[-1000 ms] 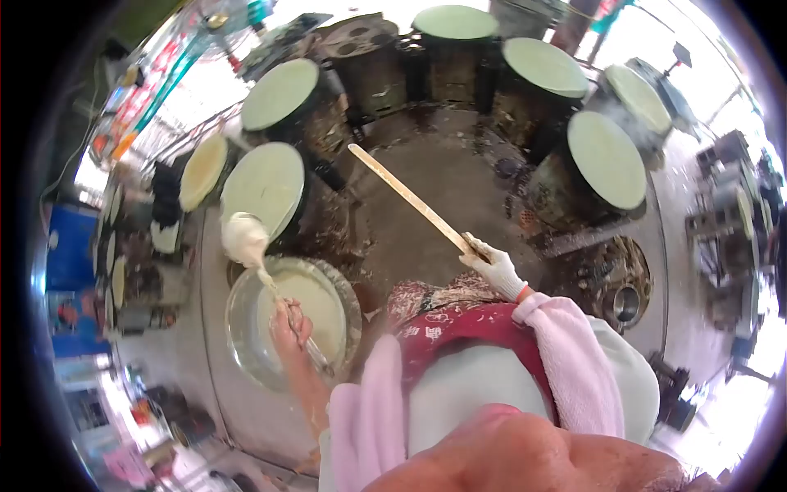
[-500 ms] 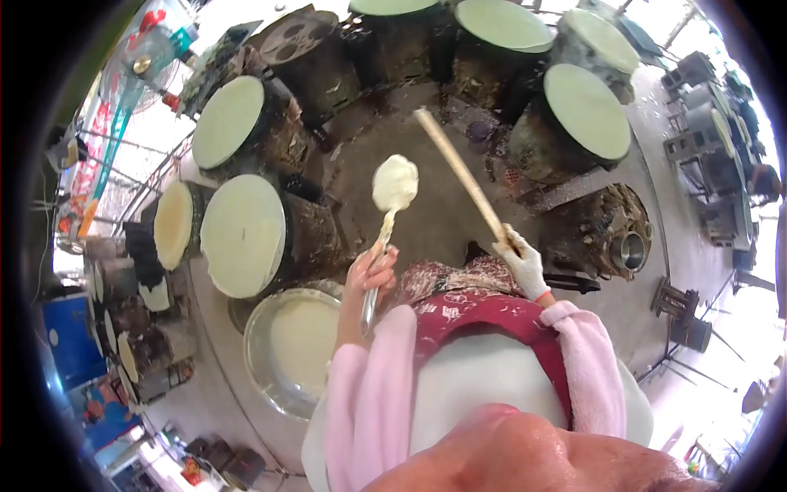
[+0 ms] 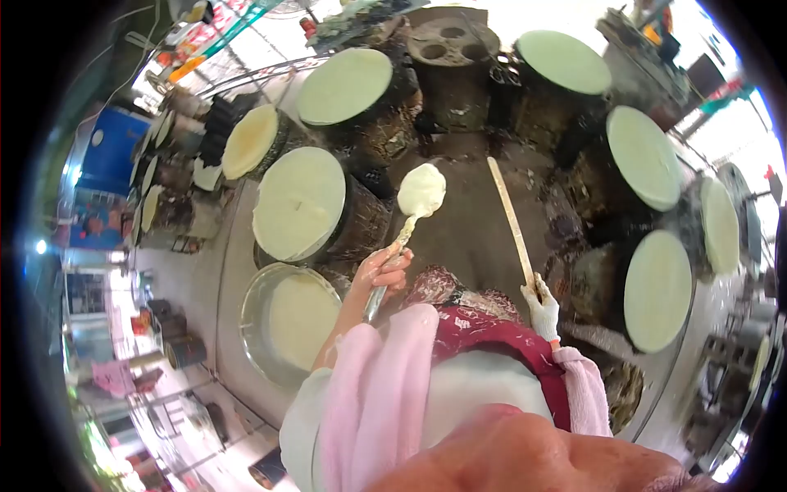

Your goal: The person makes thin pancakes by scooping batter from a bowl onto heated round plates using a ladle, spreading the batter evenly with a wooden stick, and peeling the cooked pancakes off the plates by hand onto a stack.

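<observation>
My left hand (image 3: 384, 272) is bare and closed around the handle of a ladle (image 3: 421, 191), whose bowl is heaped with thick, pale batter. Batter also coats the upper part of the handle. A white glove with an orange cuff covers my right hand (image 3: 543, 313), closed on the lower end of a long, thin wooden stick (image 3: 511, 220). The stick points away from me and touches nothing at its far end. Left of my left hand stands a wide metal basin (image 3: 248, 316) of creamy batter. Beyond it, a round griddle (image 3: 299, 203) carries a pale green-white layer.
Several drum-shaped stoves topped with pale round sheets ring me, among them a griddle (image 3: 344, 86) ahead left and a griddle (image 3: 658, 291) at right. One stove (image 3: 453, 51) straight ahead shows bare holes. Dark concrete floor (image 3: 467, 246) lies between them. A blue panel (image 3: 112, 148) stands far left.
My view has turned left, so the stoves and basin sit further right or lower. Both hands keep their hold on the ladle and stick. The stick stands more upright in view.
</observation>
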{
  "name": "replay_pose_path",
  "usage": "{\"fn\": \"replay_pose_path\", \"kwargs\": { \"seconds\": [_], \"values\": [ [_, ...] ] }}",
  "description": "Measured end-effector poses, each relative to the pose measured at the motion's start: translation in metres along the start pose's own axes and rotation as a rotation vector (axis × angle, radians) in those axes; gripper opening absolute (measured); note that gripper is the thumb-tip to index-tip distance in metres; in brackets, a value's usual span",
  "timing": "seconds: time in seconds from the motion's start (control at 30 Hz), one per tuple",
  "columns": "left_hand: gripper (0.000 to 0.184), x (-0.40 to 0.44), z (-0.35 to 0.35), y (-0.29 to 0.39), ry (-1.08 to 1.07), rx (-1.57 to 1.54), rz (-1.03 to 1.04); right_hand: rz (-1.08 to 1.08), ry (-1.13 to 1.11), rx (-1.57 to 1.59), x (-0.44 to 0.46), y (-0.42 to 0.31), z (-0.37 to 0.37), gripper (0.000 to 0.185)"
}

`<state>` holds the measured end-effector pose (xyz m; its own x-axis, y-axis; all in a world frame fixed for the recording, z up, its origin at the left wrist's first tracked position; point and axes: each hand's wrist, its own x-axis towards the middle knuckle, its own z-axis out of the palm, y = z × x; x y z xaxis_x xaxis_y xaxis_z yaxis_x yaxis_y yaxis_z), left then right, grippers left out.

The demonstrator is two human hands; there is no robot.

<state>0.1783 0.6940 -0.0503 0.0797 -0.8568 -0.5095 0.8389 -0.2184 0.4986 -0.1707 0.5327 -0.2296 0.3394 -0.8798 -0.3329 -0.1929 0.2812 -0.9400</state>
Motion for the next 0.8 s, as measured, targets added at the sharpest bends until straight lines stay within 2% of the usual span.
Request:
{"fn": "replay_pose_path", "kwargs": {
  "seconds": [0.1, 0.17, 0.23, 0.3, 0.37, 0.47, 0.57, 0.6, 0.7, 0.73, 0.8],
  "values": [
    [0.032, 0.002, -0.002, 0.023, 0.079, -0.274, 0.088, -0.024, -0.137, -0.138, 0.065, -0.040, 0.009, 0.055],
    [0.031, 0.008, -0.006, 0.052, 0.088, -0.230, 0.207, -0.029, -0.220, -0.232, 0.118, -0.048, 0.014, 0.056],
    [0.032, 0.011, 0.008, 0.080, 0.249, -0.115, 0.375, -0.032, -0.283, -0.231, 0.160, -0.064, 0.033, 0.056],
    [0.036, 0.023, 0.026, 0.105, 0.444, 0.351, 0.482, -0.052, -0.323, -0.189, 0.200, -0.080, 0.063, 0.056],
    [0.035, 0.036, 0.014, 0.136, 0.511, 0.471, 0.542, -0.087, -0.342, -0.164, 0.234, -0.096, 0.097, 0.056],
    [0.034, 0.059, -0.026, 0.197, 0.291, 0.269, 0.491, -0.130, -0.349, -0.089, 0.281, -0.111, 0.158, 0.057],
    [0.032, 0.095, -0.073, 0.233, 0.186, -0.081, 0.409, -0.112, -0.369, -0.096, 0.315, -0.145, 0.214, 0.057],
    [0.032, 0.107, -0.094, 0.240, 0.039, -0.156, 0.417, -0.109, -0.377, -0.084, 0.323, -0.155, 0.232, 0.058],
    [0.031, 0.123, -0.112, 0.263, 0.181, -0.273, 0.395, -0.023, -0.426, -0.101, 0.341, -0.201, 0.274, 0.065],
    [0.030, 0.122, -0.097, 0.275, 0.267, -0.295, 0.434, -0.013, -0.457, -0.058, 0.350, -0.212, 0.286, 0.069],
    [0.033, 0.117, -0.099, 0.288, 0.261, -0.206, 0.532, -0.007, -0.513, -0.030, 0.386, -0.224, 0.304, 0.072]
  ]
}}
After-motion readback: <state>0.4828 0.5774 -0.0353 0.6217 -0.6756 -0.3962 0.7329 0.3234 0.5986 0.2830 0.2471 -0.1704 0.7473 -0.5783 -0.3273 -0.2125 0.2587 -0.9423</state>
